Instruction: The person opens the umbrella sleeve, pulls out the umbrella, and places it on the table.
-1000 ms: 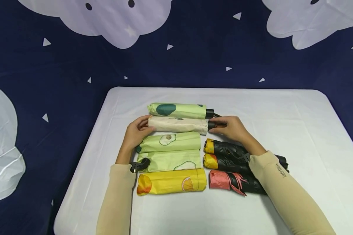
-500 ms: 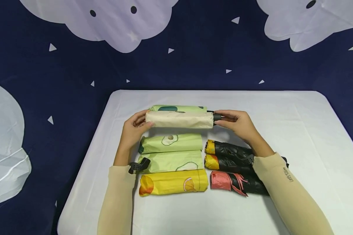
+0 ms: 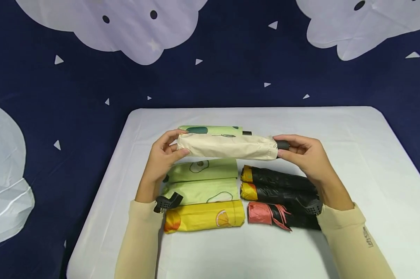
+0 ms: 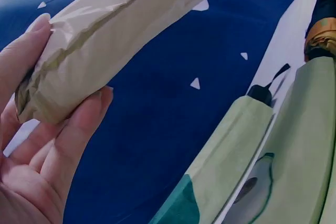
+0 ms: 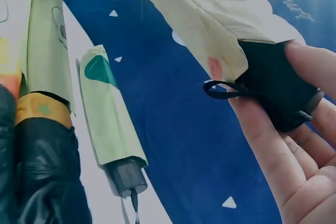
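Note:
A folded umbrella in a cream cover (image 3: 227, 147) is held level above the table by both hands. My left hand (image 3: 164, 157) pinches the cover's left end between thumb and fingers. With thumb and fingers, my right hand (image 3: 309, 157) grips the black handle (image 5: 278, 80), which sticks out of the cover; a black wrist strap (image 5: 226, 93) loops beside it. Behind lies a folded umbrella in a green avocado-print cover (image 5: 113, 114), its dark handle and strap showing in the right wrist view.
On the white table (image 3: 210, 255), two green avocado-print covers (image 3: 220, 170) and a yellow orange-print cover (image 3: 203, 217) lie in a column. To their right are two rolled black umbrellas with yellow ends (image 3: 279, 178) and a pink-and-black one (image 3: 260, 213). Dark blue cloth (image 3: 230, 89) hangs behind.
The cream-covered umbrella has risen off the table, held in both hands, and come towards the camera. My right hand has moved right with the handle; my left hand has shifted little.

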`<state>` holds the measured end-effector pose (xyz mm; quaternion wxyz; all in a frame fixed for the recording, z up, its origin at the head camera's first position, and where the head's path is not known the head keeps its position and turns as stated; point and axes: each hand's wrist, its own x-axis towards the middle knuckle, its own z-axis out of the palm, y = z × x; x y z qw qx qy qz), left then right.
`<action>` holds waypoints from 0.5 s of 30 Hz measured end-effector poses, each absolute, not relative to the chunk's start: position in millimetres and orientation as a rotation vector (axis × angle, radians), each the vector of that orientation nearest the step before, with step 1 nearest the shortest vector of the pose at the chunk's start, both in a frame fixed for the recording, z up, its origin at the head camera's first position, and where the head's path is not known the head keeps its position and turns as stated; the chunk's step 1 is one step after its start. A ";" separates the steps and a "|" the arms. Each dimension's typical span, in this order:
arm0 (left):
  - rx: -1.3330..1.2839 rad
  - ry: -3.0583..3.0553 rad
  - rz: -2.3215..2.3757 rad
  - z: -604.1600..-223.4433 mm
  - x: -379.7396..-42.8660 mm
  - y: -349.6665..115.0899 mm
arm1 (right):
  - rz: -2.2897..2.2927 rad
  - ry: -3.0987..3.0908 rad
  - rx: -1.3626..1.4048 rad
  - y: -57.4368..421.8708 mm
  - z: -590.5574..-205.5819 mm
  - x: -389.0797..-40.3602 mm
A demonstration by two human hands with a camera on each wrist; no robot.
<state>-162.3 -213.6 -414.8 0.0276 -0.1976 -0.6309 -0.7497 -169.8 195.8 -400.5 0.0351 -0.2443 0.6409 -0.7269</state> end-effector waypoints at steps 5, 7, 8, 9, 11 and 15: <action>-0.738 -1.983 -2.364 -418.3 -161.2 -204.8 | -2.319 1.959 -0.735 202.6 -411.5 -167.7; -0.763 -2.001 -2.366 -421.1 -161.7 -201.7 | -2.368 1.936 -0.727 204.5 -416.2 -169.0; -0.779 -2.012 -2.361 -422.1 -161.7 -200.7 | -2.386 1.926 -0.728 205.0 -417.9 -169.5; -0.782 -2.029 -2.360 -423.0 -161.5 -199.9 | -2.398 1.918 -0.731 205.2 -419.3 -170.0; -0.776 -2.077 -2.344 -423.9 -161.3 -198.4 | -2.397 1.925 -0.733 205.3 -420.5 -170.3; -0.713 -2.176 -2.317 -421.9 -160.1 -195.4 | -2.355 1.923 -0.768 204.4 -421.6 -172.1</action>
